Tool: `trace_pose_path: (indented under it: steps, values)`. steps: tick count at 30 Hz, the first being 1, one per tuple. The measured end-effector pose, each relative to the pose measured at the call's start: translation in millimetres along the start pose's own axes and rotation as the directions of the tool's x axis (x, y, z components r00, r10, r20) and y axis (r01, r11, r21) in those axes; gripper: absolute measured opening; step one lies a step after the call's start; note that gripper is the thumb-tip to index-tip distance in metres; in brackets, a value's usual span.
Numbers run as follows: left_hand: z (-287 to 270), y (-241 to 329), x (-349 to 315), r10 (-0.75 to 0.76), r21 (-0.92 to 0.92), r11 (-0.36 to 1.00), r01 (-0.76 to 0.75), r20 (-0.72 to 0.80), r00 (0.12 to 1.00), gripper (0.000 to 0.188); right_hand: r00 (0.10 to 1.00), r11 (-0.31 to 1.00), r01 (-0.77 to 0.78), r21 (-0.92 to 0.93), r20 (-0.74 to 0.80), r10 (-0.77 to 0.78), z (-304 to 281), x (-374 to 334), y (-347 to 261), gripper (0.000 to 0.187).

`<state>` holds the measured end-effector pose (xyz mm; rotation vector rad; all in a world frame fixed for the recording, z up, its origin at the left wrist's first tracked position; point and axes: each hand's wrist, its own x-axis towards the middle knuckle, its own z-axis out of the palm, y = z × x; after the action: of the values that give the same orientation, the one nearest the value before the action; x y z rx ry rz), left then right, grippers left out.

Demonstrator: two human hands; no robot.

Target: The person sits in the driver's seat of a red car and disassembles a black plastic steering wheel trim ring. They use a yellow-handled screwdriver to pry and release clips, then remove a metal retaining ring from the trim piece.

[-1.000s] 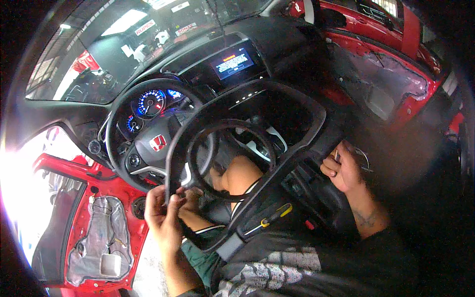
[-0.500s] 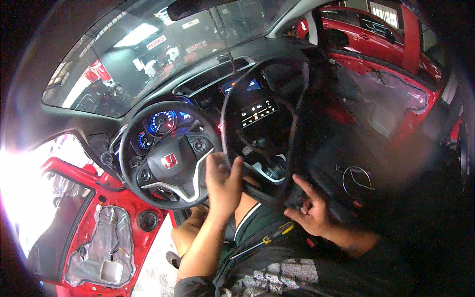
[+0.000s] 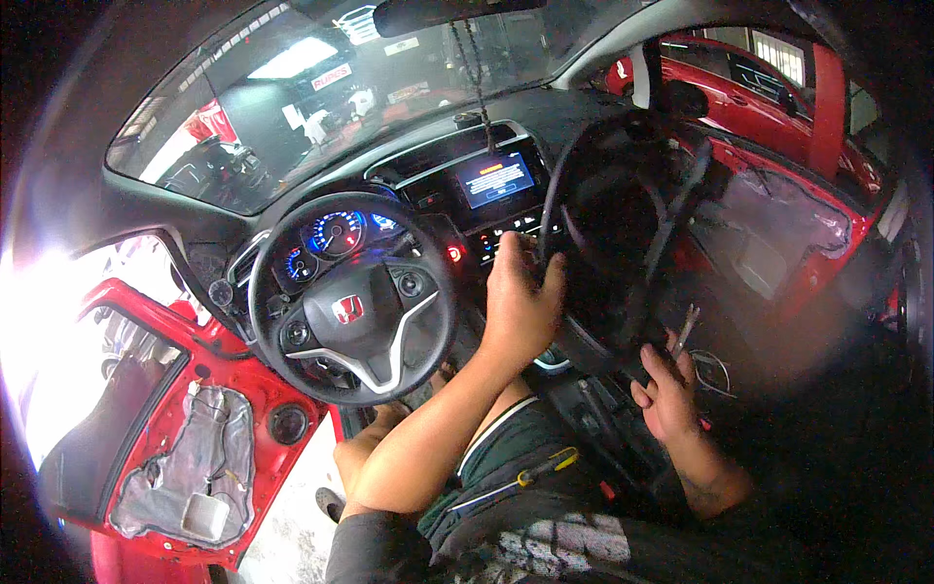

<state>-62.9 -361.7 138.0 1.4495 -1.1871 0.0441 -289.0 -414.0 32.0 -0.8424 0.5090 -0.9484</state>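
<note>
I sit in the driver's seat of a car. A large black ring-shaped trim frame (image 3: 623, 224) is held up to the right of the steering wheel (image 3: 350, 307), over the centre console. My left hand (image 3: 520, 307) grips the frame's left edge. My right hand (image 3: 666, 389) holds its lower edge, with a thin light piece sticking up by the fingers. A screwdriver (image 3: 540, 470) with a yellow and black handle lies on my lap.
The lit dashboard screen (image 3: 496, 178) and blue gauges (image 3: 336, 234) glow behind the wheel. The open red driver's door (image 3: 195, 457) at the left has its inner trim removed. The red passenger door (image 3: 778, 234) is stripped too. A mirror hangs above.
The black frame has swung from in front of the steering wheel and my lap up to the right. Both hands moved right with it.
</note>
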Motion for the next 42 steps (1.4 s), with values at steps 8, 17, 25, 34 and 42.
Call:
trace_pose_path:
  steps: [8,17,25,34,42]
  values:
    - [-0.1,-5.9,-2.9,-0.008,-0.14,0.99,0.024,0.108,0.994,0.054,0.959,0.985,0.169,-0.032,-0.227,-0.172,22.9,-2.8,8.1,0.064]
    - [-148.7,-30.3,-34.0,-0.116,0.075,0.992,0.097,0.323,0.939,0.022,0.972,0.973,0.223,0.053,-0.089,-0.218,60.2,161.5,-89.9,0.024]
    - [-324.7,-50.7,50.4,-0.008,0.332,0.939,0.092,-0.246,0.969,0.01,0.966,0.966,0.249,0.072,-0.085,-0.243,148.0,380.7,-103.7,0.021]
    - [-344.2,-71.6,195.8,-0.3,0.563,0.793,0.232,0.029,0.954,0.042,0.926,0.952,0.28,-0.12,-0.228,-0.301,230.8,543.5,-80.6,0.023]
    - [-257.7,-68.0,228.9,-0.468,0.857,0.515,0.006,0.276,0.84,0.04,0.937,0.928,0.303,-0.219,-0.111,-0.332,234.4,664.4,-79.5,0.025]
